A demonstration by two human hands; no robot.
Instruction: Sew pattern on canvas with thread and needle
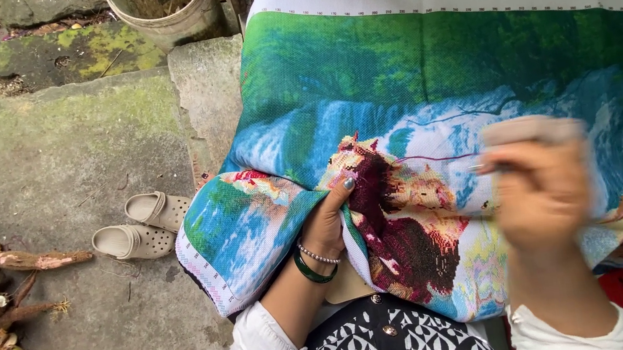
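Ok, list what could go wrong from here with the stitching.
The right hand is blurred mid-motion over the embroidery cloth, so a stitch could land off target. The left hand bunches the cloth from beneath and could get pricked. The cloth's hanging edge might brush the dirty concrete ground.

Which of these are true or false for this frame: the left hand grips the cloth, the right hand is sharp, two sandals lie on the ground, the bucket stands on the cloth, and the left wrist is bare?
1. The left hand grips a fold of the cross-stitch cloth. True.
2. The right hand shows sharp and still. False: it is blurred above the cloth, so what it holds cannot be told.
3. Two pale sandals lie on the concrete ground. True.
4. The bucket stands on the cloth. False: it stands on the ground beyond the cloth's top left corner.
5. The left wrist is bare. False: it wears a green bangle and a beaded bracelet.
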